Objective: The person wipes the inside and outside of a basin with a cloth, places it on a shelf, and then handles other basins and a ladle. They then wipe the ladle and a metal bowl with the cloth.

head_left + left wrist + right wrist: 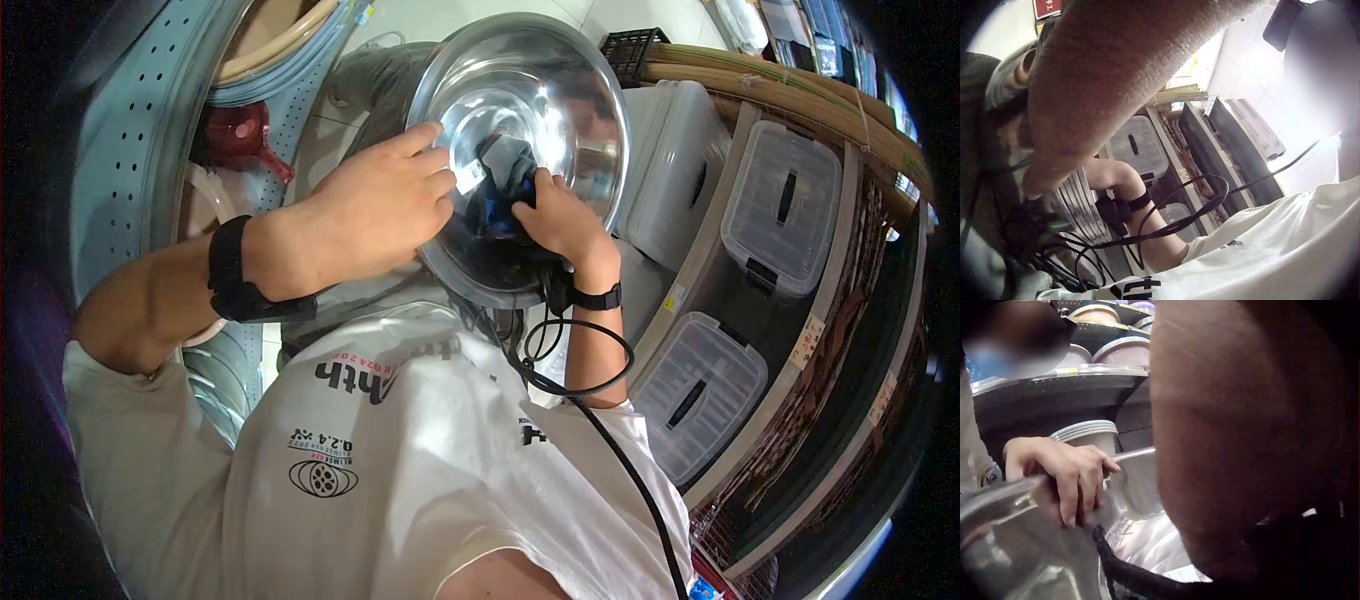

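Note:
A shiny stainless steel basin is tilted in front of the body, its inside facing up. In the left wrist view its side shows several stacked metal rims. My left hand grips the basin's near-left rim; in the right wrist view the fingers hang over the edge onto the inner wall. My right hand reaches in over the right rim, thumb and fingers pinching a dark, bunched cloth-like thing inside. Most of that hand's fingers are hidden behind it.
Clear lidded storage boxes fill the shelving on the right. A perforated blue shelf with a red ladle-like item stands left. A black cable loops from the right wrist across the shirt. Stacked bowls sit behind the left hand.

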`<state>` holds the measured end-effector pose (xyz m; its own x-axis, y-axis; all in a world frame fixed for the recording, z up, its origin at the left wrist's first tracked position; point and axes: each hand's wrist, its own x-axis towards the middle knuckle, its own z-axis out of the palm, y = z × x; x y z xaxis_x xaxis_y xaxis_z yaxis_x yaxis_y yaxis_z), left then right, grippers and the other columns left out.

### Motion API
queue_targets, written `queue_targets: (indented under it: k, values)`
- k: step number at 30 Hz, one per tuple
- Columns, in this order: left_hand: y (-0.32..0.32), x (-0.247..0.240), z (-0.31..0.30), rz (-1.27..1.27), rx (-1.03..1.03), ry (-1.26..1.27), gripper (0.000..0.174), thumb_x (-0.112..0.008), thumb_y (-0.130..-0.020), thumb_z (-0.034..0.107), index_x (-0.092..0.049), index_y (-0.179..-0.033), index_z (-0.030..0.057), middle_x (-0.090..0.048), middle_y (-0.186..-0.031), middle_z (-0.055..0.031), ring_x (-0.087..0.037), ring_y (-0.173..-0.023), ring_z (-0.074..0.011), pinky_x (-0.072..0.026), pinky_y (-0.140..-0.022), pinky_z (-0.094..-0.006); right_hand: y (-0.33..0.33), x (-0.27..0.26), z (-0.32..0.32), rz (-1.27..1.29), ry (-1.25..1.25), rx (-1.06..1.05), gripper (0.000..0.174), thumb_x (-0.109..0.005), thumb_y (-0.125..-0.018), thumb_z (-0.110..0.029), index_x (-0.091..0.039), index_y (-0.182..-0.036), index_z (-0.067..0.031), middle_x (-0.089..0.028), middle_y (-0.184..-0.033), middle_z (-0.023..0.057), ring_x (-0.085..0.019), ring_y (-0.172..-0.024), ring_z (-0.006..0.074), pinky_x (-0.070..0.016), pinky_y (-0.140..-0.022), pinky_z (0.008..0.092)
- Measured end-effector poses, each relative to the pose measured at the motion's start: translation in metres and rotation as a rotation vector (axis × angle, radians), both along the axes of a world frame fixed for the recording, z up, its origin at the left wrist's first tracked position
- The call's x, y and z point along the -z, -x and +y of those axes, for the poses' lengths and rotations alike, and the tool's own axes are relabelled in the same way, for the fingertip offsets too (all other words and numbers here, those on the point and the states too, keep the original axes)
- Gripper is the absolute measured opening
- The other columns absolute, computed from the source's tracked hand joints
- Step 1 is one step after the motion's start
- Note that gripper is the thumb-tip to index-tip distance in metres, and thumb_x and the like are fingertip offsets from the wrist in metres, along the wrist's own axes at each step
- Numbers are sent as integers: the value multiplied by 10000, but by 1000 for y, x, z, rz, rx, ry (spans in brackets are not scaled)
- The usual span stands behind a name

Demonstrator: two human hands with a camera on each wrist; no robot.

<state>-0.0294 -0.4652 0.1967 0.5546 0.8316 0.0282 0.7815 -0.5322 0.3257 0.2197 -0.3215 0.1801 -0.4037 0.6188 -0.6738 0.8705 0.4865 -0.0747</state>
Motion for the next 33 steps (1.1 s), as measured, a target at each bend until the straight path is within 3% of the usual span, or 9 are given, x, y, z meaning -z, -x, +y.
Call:
queue_targets:
  k: [3,7,10,12,15,21,25,27,33]
  values:
    - [-1,2,-1,19,-4,-36,304,-786,-714,305,-719,-900,74,-642,-1004,-46,-576,-1118,-210,-288,-1222,-430,3,-8,-4,-23,109,33,619,-643,-888,-369,-492,-1297,71,-597,-1245,339,-592,-1167,491,-476,-998,470]
    - [-1,2,-2,22,-10,-50,311,-788,-712,303,-722,-907,70,-643,-1007,-49,-578,-1122,-211,-292,-1219,-430,8,-24,-3,-2,235,-36,674,-680,-853,-401,-500,-1298,73,-598,-1235,324,-606,-1137,470,-479,-983,461]
    - [-1,2,-2,27,-7,-47,311,-788,-711,299,-723,-909,68,-643,-1010,-51,-579,-1124,-212,-297,-1216,-430,10,-29,-3,6,351,-80,668,-728,-817,-368,-516,-1280,64,-605,-1208,300,-608,-1109,449,-483,-963,447]
    - [-1,2,-2,35,-5,-45,309,-787,-711,296,-723,-909,68,-643,-1012,-51,-580,-1124,-213,-299,-1214,-430,5,-22,-2,126,398,-194,648,-773,-777,-264,-518,-1278,58,-610,-1172,275,-604,-1096,424,-482,-950,439]
    - [-1,2,-2,27,-9,-37,303,-785,-711,292,-723,-907,70,-642,-1013,-54,-583,-1118,-216,-301,-1212,-430,5,-17,-5,218,436,-185,636,-788,-734,-167,-521,-1267,55,-607,-1158,265,-602,-1090,405,-480,-950,430]
    - [-3,3,-3,47,-17,-45,295,-780,-707,289,-723,-905,78,-639,-1004,-58,-585,-1113,-221,-308,-1205,-433,10,-6,-11,374,373,-275,598,-780,-716,-153,-520,-1221,32,-618,-1152,251,-610,-1107,445,-512,-933,468]
    - [-2,4,-3,45,-24,-55,299,-779,-702,292,-720,-906,82,-638,-996,-55,-583,-1108,-221,-308,-1202,-431,28,-13,-20,302,348,-237,542,-752,-731,-114,-534,-1204,37,-599,-1108,244,-598,-1077,437,-492,-910,451]
    - [-3,4,-3,45,-25,-56,301,-779,-700,293,-719,-907,82,-637,-995,-55,-582,-1106,-221,-307,-1202,-430,35,-14,-22,246,286,-283,579,-788,-712,-132,-526,-1204,24,-615,-1131,246,-625,-1082,445,-523,-907,485]
    - [-3,5,-3,41,-27,-58,299,-783,-699,287,-717,-904,81,-636,-995,-56,-579,-1108,-224,-302,-1206,-432,39,-8,-31,295,175,-302,547,-782,-723,-101,-523,-1187,25,-599,-1111,243,-630,-1074,439,-531,-907,490]
